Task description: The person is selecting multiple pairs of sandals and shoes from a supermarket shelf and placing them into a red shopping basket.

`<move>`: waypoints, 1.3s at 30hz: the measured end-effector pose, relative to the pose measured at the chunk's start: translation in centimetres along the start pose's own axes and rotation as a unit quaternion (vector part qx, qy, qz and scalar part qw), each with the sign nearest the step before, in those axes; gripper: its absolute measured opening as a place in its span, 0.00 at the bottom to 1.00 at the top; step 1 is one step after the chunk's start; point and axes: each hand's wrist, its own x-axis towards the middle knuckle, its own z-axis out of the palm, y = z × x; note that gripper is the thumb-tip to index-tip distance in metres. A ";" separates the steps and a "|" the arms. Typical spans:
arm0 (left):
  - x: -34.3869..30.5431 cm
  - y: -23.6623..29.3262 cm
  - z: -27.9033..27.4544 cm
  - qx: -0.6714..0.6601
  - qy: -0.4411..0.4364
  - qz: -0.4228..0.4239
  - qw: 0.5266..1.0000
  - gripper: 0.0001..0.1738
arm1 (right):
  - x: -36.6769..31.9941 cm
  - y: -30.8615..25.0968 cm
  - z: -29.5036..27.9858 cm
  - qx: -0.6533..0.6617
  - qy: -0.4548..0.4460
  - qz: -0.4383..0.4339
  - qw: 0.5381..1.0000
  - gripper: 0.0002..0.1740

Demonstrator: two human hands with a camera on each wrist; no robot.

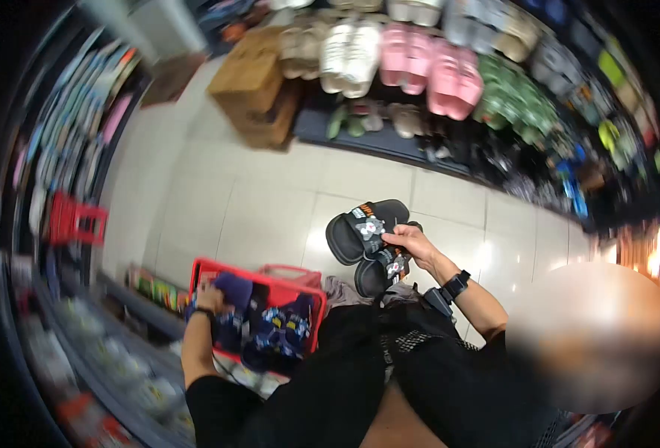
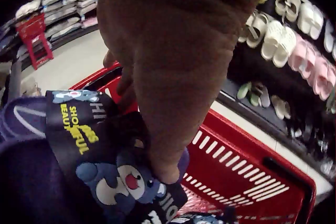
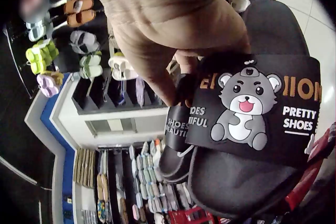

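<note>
Black slides with a grey bear on the strap [image 1: 372, 229] [image 3: 244, 108] hang from the right hand [image 1: 413, 245] [image 3: 168, 29], whose fingers and thumb pinch them by the straps. The left hand [image 1: 212, 300] [image 2: 163, 66] is at the left side of a red basket [image 1: 321, 306] [image 2: 247, 161]. Its thumb and fingers hold a dark navy slide with a blue bear on the strap [image 2: 126, 176]; its fingertips are partly hidden. Other dark blue patterned slides [image 1: 281, 328] lie inside the basket.
Racks of slides, with white [image 1: 351, 56] and pink pairs [image 1: 454, 81], line the far side. Cardboard boxes [image 1: 251, 75] stand at their left end. A red stool [image 1: 76, 220] is by the left shelves. Another person, face blurred, is at the right.
</note>
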 end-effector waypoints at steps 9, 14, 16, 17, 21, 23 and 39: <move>0.0 4.5 -6.8 0.036 -0.149 -0.026 0.988 0.51 | -4.2 -1.6 -13.9 0.107 0.106 -0.044 0.988 0.13; -3.7 6.2 -11.3 -0.068 -0.136 -0.042 0.988 0.48 | -7.6 -1.4 -23.7 0.183 0.164 -0.102 0.964 0.15; -6.7 8.9 -14.7 -0.179 -0.102 -0.163 0.965 0.45 | -9.5 -1.1 -28.1 0.187 0.193 -0.108 0.957 0.16; -5.6 7.9 -13.5 -0.198 -0.021 -0.166 0.966 0.44 | -10.7 -1.0 -30.2 0.210 0.205 -0.110 0.950 0.17; -5.5 12.2 -20.3 -0.435 0.063 -0.132 0.889 0.44 | -13.6 1.8 -39.2 0.246 0.269 -0.135 0.921 0.16; -6.4 18.2 -26.2 -0.517 0.062 -0.113 0.846 0.32 | -16.2 2.7 -42.9 0.326 0.267 -0.152 0.894 0.16; 15.1 69.9 -51.0 -0.462 -0.197 0.112 0.857 0.17 | -34.1 15.1 -66.9 0.490 0.479 -0.217 0.695 0.05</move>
